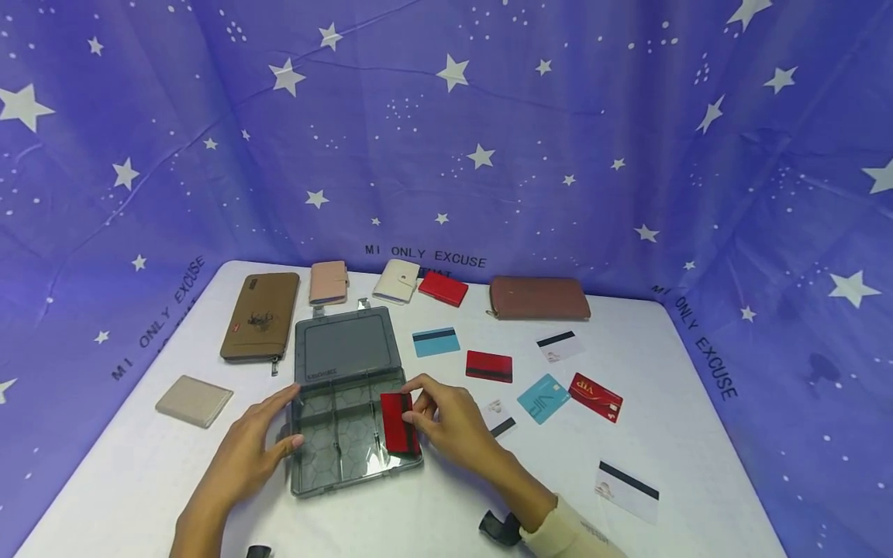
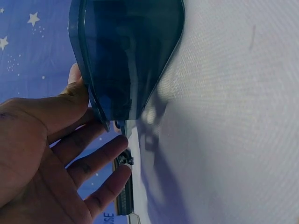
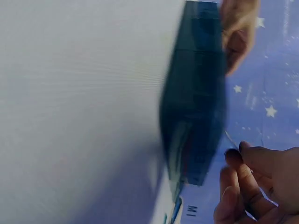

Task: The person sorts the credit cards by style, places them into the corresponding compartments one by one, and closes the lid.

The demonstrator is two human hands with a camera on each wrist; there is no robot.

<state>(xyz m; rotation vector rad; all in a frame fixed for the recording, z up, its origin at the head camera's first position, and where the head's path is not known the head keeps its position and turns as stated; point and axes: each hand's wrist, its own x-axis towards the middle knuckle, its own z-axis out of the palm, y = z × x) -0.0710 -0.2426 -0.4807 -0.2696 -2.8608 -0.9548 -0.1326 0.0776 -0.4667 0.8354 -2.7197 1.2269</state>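
Note:
A grey see-through plastic box (image 1: pixel 317 453) lies with its lid (image 1: pixel 343 345) folded back behind it. My left hand (image 1: pixel 247 446) rests at the box's left side, thumb at the rim and index finger near the hinge corner; its other fingers spread loosely beside the wall (image 2: pixel 126 60) in the left wrist view. My right hand (image 1: pixel 453 422) pinches a red card (image 1: pixel 396 422) with a dark stripe between thumb and fingers. That card lies tilted over the box's right compartment. In the right wrist view, the card shows only as a thin edge (image 3: pixel 230 140).
Loose cards lie to the right, including a blue one (image 1: pixel 436 342), a red one (image 1: pixel 489 366) and a white one (image 1: pixel 628 492). Behind stand a brown wallet (image 1: pixel 261 314), small card holders (image 1: pixel 329 282) and a reddish-brown wallet (image 1: pixel 539 298). A beige holder (image 1: pixel 194 401) is at left.

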